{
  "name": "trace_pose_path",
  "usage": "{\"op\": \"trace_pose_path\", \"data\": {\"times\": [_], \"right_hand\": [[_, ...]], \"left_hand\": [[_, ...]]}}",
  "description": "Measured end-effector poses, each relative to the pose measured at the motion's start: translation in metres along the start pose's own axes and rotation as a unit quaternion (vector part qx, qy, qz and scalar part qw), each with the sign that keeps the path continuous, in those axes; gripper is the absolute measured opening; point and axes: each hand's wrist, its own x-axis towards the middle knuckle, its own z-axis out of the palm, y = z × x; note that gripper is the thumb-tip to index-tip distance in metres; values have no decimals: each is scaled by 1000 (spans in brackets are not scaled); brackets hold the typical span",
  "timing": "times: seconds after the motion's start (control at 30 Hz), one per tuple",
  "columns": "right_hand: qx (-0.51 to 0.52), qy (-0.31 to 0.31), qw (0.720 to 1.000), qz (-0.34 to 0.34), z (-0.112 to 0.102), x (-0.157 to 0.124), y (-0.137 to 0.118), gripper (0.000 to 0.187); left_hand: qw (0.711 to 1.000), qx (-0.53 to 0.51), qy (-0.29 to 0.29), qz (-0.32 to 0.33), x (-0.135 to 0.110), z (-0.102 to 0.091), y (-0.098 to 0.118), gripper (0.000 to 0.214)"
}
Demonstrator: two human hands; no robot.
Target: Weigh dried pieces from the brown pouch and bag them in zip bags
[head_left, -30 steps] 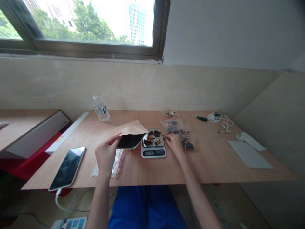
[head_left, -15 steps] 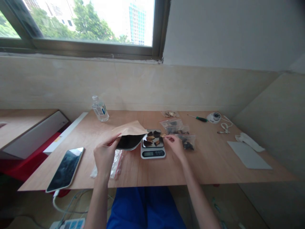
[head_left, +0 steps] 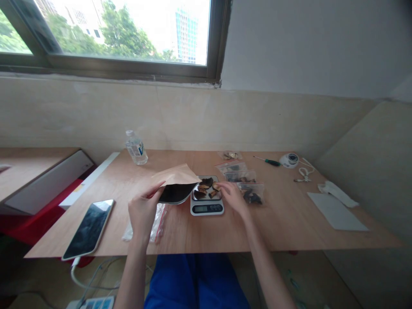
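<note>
My left hand [head_left: 145,208] grips the left edge of a brown kraft paper pouch [head_left: 176,175], its mouth gaping toward me with a dark inside. Just right of the pouch stands a small white digital kitchen scale [head_left: 207,209], and several dark and tan dried slices [head_left: 200,194] lie on its plate. Over the plate's right side, my right hand [head_left: 234,196] pinches a tan dried slice [head_left: 216,186] between thumb and fingers. The scale's display digits are too small to read. Part of the plate is hidden behind the pouch.
Zip bags of dried pieces [head_left: 252,195] lie right of the scale, clear zip bags [head_left: 158,223] under my left wrist. Around them are a phone [head_left: 89,229], a water bottle [head_left: 137,148], a screwdriver [head_left: 272,162], a white camera [head_left: 289,160] and a white sheet [head_left: 336,211].
My right hand has shifted slightly left with the tan slice, further over the scale plate. My left hand and the pouch have barely moved.
</note>
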Motion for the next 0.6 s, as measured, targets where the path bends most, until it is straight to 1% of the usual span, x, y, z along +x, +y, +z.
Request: {"op": "trace_pose_path", "data": {"times": [0.1,0.2,0.27,0.33,0.37,0.43,0.53,0.6], "right_hand": [[6,37,999,10,-11,2,-18,31],[74,54,996,-14,-27,-2,-56,28],[150,20,987,-53,-36,-7,-89,27],[236,-65,966,-82,-40,-11,-122,29],[258,-99,955,-106,-38,-11,-137,30],[243,-138,952,-128,-26,-11,-159,34],[135,-142,971,-134,6,-8,-176,40],[65,-165,975,-132,29,-6,-181,41]], "left_hand": [[1000,-5,-2,0,-1,1,-1,27],[1000,-3,-1,-3,-2,3,0,27],[1000,5,-1,-6,-2,4,2,27],[1000,11,-3,-3,-3,5,3,27],[1000,11,-4,0,-4,5,3,27],[1000,6,-9,5,-4,5,3,27],[1000,-14,-13,4,-3,3,-1,27],[999,-28,-14,1,-3,2,-4,28]]}}
